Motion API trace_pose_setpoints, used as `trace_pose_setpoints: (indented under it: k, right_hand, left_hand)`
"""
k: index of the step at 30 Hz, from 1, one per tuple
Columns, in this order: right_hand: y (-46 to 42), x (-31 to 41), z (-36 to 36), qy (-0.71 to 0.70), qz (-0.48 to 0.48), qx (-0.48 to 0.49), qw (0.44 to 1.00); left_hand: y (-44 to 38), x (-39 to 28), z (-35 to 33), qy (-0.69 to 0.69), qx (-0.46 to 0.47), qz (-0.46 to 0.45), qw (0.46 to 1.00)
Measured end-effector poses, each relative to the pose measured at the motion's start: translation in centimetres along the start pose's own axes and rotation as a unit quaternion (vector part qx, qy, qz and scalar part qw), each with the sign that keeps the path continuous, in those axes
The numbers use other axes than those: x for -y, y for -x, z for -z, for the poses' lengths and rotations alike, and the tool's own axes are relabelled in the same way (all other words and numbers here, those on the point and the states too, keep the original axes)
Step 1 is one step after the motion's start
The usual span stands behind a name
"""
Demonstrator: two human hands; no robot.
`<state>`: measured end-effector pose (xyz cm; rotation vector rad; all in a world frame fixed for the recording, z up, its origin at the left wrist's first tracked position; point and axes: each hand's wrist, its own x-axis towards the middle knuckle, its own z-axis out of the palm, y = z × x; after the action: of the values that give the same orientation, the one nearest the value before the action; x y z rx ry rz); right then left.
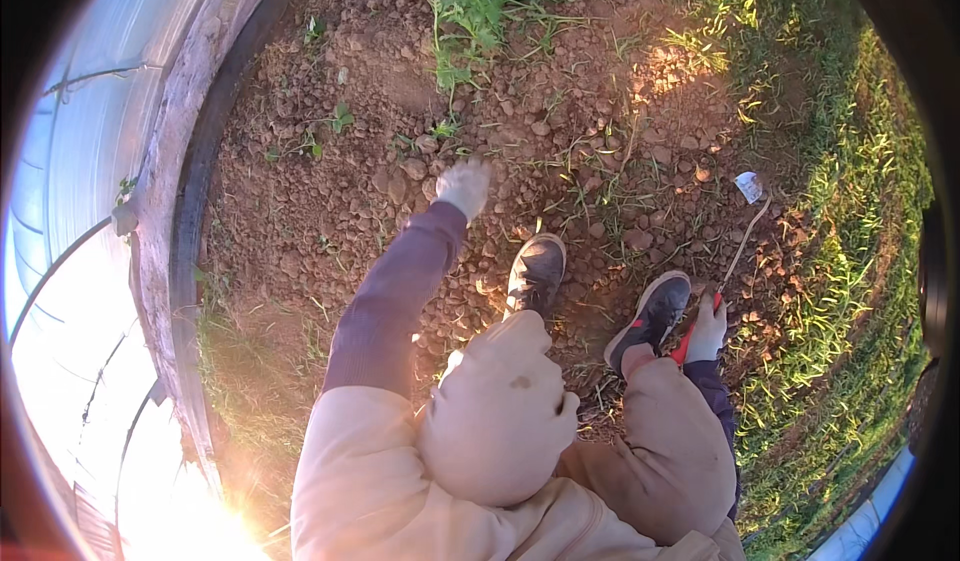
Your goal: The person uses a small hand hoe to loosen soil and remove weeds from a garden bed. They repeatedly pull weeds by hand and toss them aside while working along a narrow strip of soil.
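Note:
My left hand [463,188], in a pale glove, is stretched out low over the cloddy brown soil [360,208] ahead of my shoe. Motion blurs its fingers, so whether it holds anything is unclear. Beside my other shoe, my gloved right hand [706,332] grips a red-handled hand hoe [741,249]. The hoe's thin neck curves away from me to a pale, shiny blade [748,187] resting at the soil near the grass. Small green weeds [445,128] grow just beyond my left hand.
A taller leafy clump [472,13] stands at the far side. Dense grass [847,261] borders the soil on the right. Along the left runs a weathered board-like edge [176,110] with plastic sheeting [97,141] behind it. My dark shoes [538,272] press on the soil.

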<state>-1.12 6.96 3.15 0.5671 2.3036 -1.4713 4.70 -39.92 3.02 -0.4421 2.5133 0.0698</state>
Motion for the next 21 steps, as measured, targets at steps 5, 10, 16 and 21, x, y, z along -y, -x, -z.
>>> trace_pose_setpoints:
  k: [5,10,16,21]
  right_hand:
    - [0.2,0.9,-0.2,0.035,-0.015,0.041,0.998]
    - [0.0,0.5,0.1,0.062,-0.034,0.023,0.997]
    - [0.4,0.8,-0.2,0.000,-0.034,0.021,0.999]
    - [0.2,1.4,0.1,0.026,-0.069,0.019,0.997]
  left_hand:
    - [-4.8,2.8,-0.3,-0.126,0.042,0.017,0.991]
    - [-6.2,2.9,1.1,0.014,0.087,0.068,0.994]
    - [-5.4,3.5,4.6,0.275,-0.028,0.201,0.940]
    - [-9.3,0.5,5.8,0.056,0.020,0.128,0.990]
